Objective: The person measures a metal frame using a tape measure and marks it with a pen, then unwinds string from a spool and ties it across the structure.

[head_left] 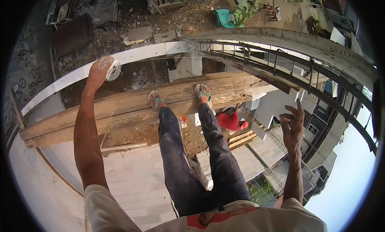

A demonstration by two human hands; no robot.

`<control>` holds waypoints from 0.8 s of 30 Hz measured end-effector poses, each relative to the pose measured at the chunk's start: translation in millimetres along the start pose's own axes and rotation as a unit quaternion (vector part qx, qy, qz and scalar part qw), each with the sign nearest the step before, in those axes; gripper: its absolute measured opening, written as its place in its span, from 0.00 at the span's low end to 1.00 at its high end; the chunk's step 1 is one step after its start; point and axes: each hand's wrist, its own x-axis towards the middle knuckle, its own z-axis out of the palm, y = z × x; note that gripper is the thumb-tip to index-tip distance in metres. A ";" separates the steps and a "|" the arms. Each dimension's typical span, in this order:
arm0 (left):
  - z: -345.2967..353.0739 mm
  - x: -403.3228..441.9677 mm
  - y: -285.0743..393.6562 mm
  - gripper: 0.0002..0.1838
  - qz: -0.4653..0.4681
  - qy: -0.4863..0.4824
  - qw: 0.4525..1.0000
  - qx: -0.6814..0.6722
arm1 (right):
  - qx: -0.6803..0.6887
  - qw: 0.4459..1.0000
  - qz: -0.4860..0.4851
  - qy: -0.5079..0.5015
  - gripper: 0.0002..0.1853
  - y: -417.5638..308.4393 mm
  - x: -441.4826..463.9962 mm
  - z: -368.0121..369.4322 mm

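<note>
My left hand (98, 72) is closed around a small, pale, see-through round thing with white strands (114, 70), held out over the white wall top (132, 52). I cannot make out what kind of thing it is. To the right, my right hand (292, 124) is raised in the air with its fingers apart, holding nothing. My sandalled feet stand on thick wooden planks (124, 103) laid side by side high above the ground.
Below the planks a person in a red shirt (228, 121) bends near an orange container (184, 119). Black metal rebar framework (309, 77) runs along the right. Beyond the wall lie rubble and a green plastic chair (225, 18). Block walls (138, 172) rise below me.
</note>
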 end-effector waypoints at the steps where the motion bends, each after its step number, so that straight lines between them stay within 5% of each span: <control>1: -13.1 -8.9 11.8 0.21 -0.088 0.040 0.988 -0.125 | 0.055 0.998 0.027 -0.001 0.42 -18.4 -9.2 6.0; 5: -79.3 -51.6 1.5 0.21 -0.111 0.136 0.791 -0.587 | 0.121 0.988 0.030 -0.094 0.41 -62.2 -30.1 42.1; 7: -89.3 -80.2 12.6 0.21 -0.132 0.189 0.721 -0.654 | 0.154 0.977 -0.027 -0.143 0.42 -88.2 -22.6 76.4; 9: -91.0 -117.4 41.5 0.21 -0.129 0.212 0.706 -0.664 | 0.102 0.970 -0.114 -0.191 0.44 -146.8 -1.8 111.7; 11: -83.7 -152.5 52.5 0.22 -0.055 0.169 0.636 -0.751 | 0.040 0.944 -0.306 -0.119 0.47 -199.4 18.3 157.3; 13: -75.8 -190.4 74.8 0.21 -0.031 0.158 0.576 -0.802 | -0.031 0.929 -0.331 -0.163 0.53 -276.2 32.7 174.3; 16: -57.8 -231.3 91.1 0.21 0.000 0.236 0.525 -0.818 | -0.049 0.885 -0.443 -0.131 0.40 -322.3 37.3 209.4; 17: -53.4 -246.0 98.5 0.21 0.016 0.276 0.510 -0.814 | -0.046 0.894 -0.358 -0.265 0.30 -329.5 36.4 215.9; 18: -53.3 -263.5 104.0 0.23 -0.018 0.318 0.528 -0.787 | -0.049 0.881 -0.262 -0.391 0.21 -336.8 32.0 219.9; 19: -53.6 -282.0 108.2 0.25 -0.055 0.358 0.541 -0.759 | -0.055 0.876 -0.281 -0.389 0.21 -341.8 22.5 222.8; 21: -59.3 -329.8 106.5 0.28 -0.103 0.360 0.649 -0.662 | 0.155 0.864 -0.264 -0.400 0.13 -352.4 6.7 221.9; 24: -66.3 -411.2 81.1 0.28 -0.129 0.303 0.732 -0.597 | 0.255 0.835 -0.267 -0.407 0.14 -392.8 -14.4 200.0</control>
